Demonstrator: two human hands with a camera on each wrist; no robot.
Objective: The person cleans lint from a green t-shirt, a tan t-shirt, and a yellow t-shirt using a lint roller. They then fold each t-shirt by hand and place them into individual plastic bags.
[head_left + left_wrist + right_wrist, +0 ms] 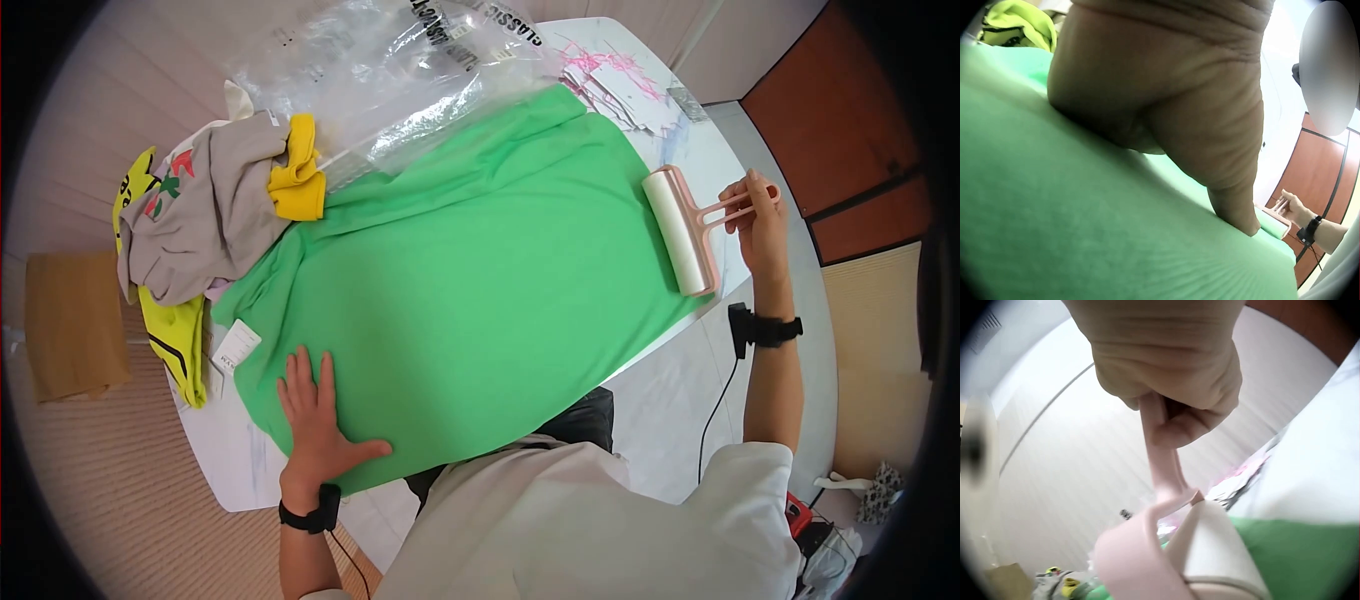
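A person held a pink roller [688, 232] at the right end of a big green cloth [450, 290].

The right hand [762, 232] had its fingers curled round the roller's handle, at the right of the frame. The left hand [318, 425] lay flat on the cloth at the lower left, fingers spread. The cloth covered the middle of the white table [715, 155], and a clear plastic bag [400, 75] lay at the top.
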